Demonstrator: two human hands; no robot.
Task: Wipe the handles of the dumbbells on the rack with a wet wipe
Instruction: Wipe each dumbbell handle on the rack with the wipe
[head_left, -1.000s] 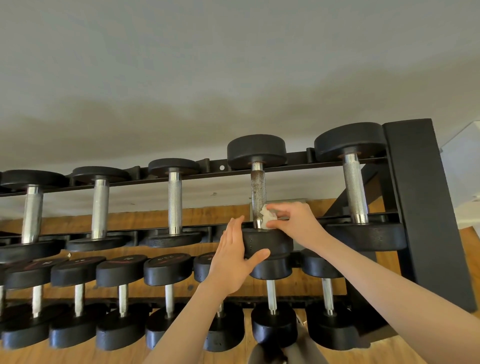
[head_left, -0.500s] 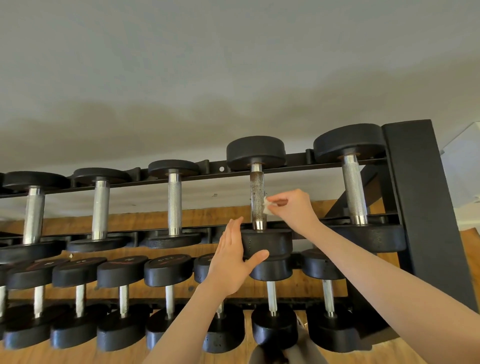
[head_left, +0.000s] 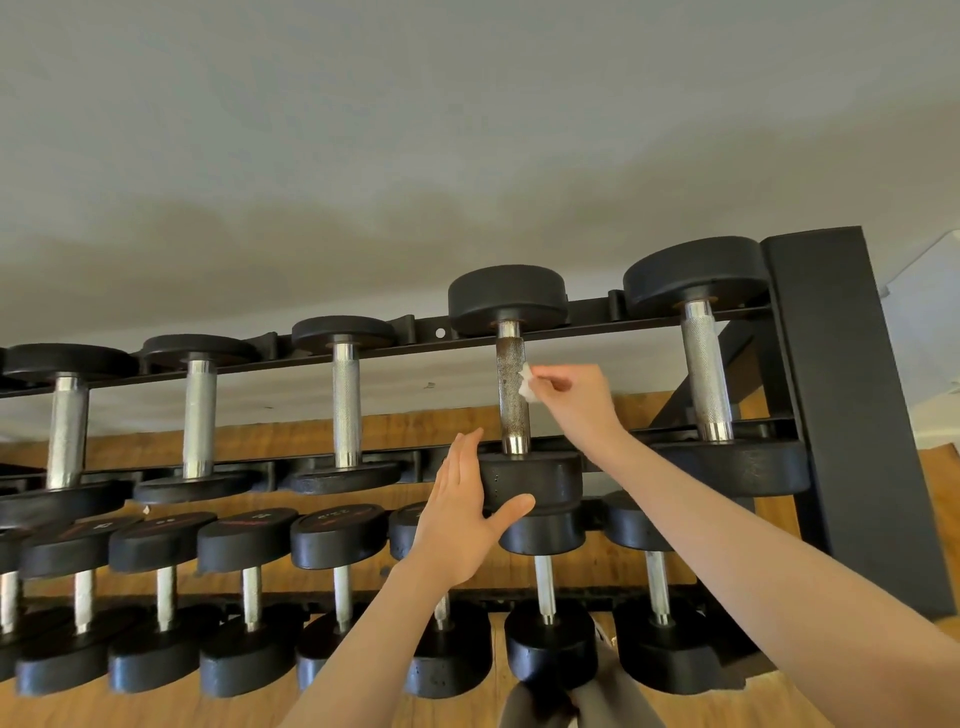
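On the upper rail of the black rack (head_left: 841, 415), second from the right-hand post, sat the dumbbell (head_left: 511, 384) being worked on, its handle (head_left: 511, 395) darker and more speckled than the bright ones along the same row. The right hand (head_left: 574, 402) was up against the right side of that handle, about halfway along it, with the fingertips pinching a small crumpled white wipe (head_left: 527, 387) that touched the metal. The left hand (head_left: 462, 514) lay against the near weight (head_left: 530, 480) of the same dumbbell, fingers straight and together along its left edge, thumb spread across the front face (flat against it rather than curled round it).

To the right of the worked dumbbell, hard by the post, stood a larger dumbbell (head_left: 706, 374) with a clean knurled handle. To its left, three more dumbbells (head_left: 345, 405) ran along the same rail. Below the worked dumbbell a lower row (head_left: 249, 587) of smaller dumbbells filled the second shelf. Behind the rack showed a wooden floor (head_left: 415, 426) and a pale wall (head_left: 467, 156).
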